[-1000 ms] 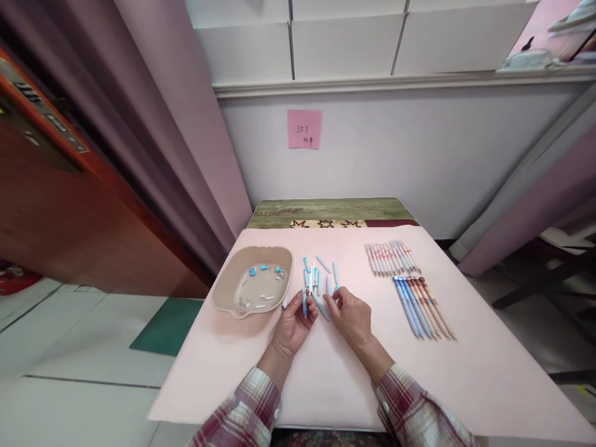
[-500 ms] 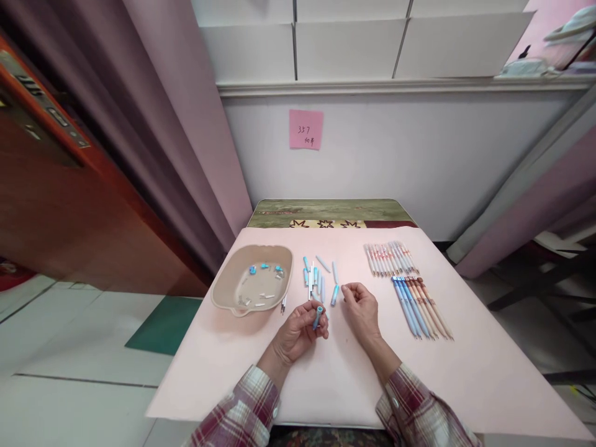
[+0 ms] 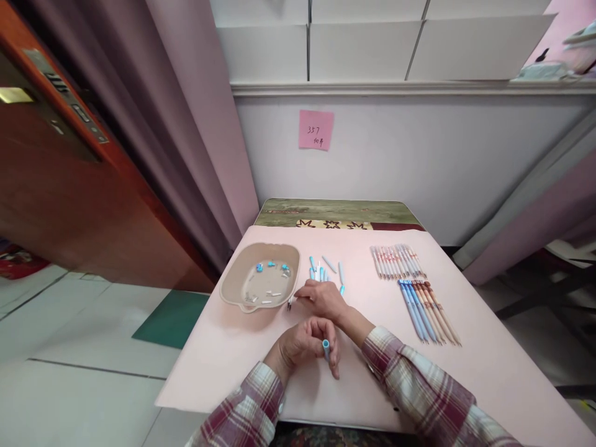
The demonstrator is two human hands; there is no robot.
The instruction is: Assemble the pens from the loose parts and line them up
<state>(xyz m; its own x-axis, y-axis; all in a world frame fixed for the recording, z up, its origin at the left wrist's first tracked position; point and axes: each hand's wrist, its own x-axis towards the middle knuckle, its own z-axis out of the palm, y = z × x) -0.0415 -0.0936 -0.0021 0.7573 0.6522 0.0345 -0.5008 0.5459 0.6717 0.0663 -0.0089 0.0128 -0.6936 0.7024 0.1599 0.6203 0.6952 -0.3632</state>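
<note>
My left hand (image 3: pixel 305 344), low over the table's near side, is closed around a short light-blue pen barrel (image 3: pixel 326 350), whose open end faces up. Beyond it, my right hand (image 3: pixel 323 300) crosses to the left with bent fingers. Its fingertips pinch at the upper end of a thin white pen refill with a dark tip (image 3: pixel 289 303), beside the basin. Partly hidden behind that hand lies a group of light-blue pen parts (image 3: pixel 312 263) and white refills (image 3: pixel 318 271). A bright blue piece (image 3: pixel 342 290) shows just past the knuckles.
At the left stands a beige basin (image 3: pixel 228 287) with small blue clips and white bits inside. On the right lie a row of white patterned pens (image 3: pixel 398 262) and a row of blue and brown pens (image 3: pixel 428 312). A pink cover (image 3: pixel 372 397) lies over the table.
My right hand has moved left, across to the refill by the basin. My left hand has come nearer to me and turned, still holding the blue barrel. The view has shifted slightly.
</note>
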